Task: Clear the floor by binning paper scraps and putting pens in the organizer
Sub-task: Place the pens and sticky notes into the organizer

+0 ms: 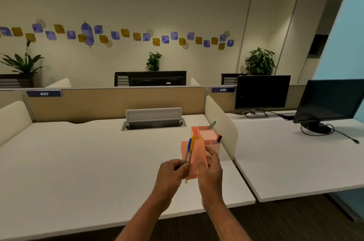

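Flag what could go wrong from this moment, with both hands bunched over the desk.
1. The left hand pinches the blue-capped pen and yellow-capped pen low on their barrels, against the pink paper sheets that the right hand holds; separating them may drop one.
2. The pink plastic desk organizer already holds a red-capped marker; the paper could snag it during insertion.
3. The paper might land in the organizer rather than a bin; none is in view.
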### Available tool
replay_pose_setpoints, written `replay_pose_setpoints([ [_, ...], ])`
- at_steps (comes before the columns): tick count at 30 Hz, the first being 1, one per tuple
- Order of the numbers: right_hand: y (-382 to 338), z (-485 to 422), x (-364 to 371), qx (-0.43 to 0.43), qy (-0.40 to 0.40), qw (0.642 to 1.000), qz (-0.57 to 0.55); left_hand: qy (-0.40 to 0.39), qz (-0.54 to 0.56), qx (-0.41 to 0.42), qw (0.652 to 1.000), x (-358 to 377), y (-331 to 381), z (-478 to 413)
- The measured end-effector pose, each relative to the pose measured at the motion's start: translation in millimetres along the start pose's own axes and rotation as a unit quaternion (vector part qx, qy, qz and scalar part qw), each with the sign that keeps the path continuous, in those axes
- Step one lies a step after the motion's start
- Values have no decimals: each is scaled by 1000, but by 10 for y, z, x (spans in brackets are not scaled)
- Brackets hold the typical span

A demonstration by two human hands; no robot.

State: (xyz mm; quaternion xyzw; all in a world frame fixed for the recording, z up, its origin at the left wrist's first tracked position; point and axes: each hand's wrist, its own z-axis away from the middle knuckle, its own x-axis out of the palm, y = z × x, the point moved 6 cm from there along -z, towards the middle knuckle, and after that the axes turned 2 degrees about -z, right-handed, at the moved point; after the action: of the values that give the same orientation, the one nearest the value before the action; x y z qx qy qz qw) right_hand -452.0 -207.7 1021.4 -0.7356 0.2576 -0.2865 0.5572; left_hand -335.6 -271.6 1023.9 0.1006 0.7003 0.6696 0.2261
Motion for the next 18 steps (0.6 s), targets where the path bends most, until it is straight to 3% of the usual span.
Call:
replay_pose_setpoints([
  [9,403,-535,236,54,-13,996,67,-25,-12,-22,999,-6,-252,-722],
  [14,550,-890,194,59,-13,988,143,2,-9,-17,1000,74,-235,-1118],
  [18,618,-1333,-30,49,37,987,146,34,17,-11,999,179,-185,-1450],
])
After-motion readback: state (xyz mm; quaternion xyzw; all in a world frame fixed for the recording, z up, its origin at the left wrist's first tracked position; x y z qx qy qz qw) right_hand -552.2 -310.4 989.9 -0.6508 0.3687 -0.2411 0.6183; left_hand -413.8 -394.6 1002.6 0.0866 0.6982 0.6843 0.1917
